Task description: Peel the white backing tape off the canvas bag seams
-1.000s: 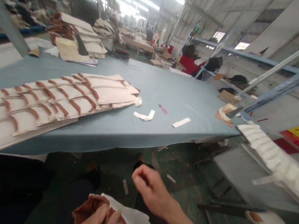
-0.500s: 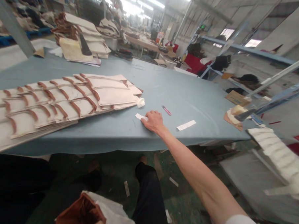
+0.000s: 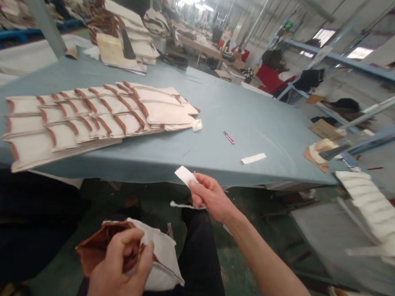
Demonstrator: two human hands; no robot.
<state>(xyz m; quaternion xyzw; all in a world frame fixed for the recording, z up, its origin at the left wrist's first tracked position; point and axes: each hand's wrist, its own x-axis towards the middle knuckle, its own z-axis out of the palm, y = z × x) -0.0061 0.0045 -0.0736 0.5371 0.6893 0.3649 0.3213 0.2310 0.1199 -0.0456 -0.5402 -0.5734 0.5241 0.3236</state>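
Note:
My right hand [image 3: 210, 195] is closed on a bent white strip [image 3: 184, 175] and holds it in the air just below the front edge of the blue-grey table [image 3: 171, 154]. One end of the strip sticks up, the other hangs left under my fingers. My left hand [image 3: 119, 265] grips a folded fabric piece [image 3: 156, 259], cream outside with a brown lining, low over my lap. On the table lies an overlapping row of cream pieces with brown trim [image 3: 94, 119].
A second white strip [image 3: 253, 158] and a small red tool [image 3: 229, 137] lie on the table to the right. Stacks of cut pieces [image 3: 123, 37] stand at the far end. Blue metal racks [image 3: 362, 114] and white padded material [image 3: 373, 210] are at the right.
My right hand reached onto the table, took the bent white strip and has drawn it back toward me. The left hand has come up with the folded fabric piece.

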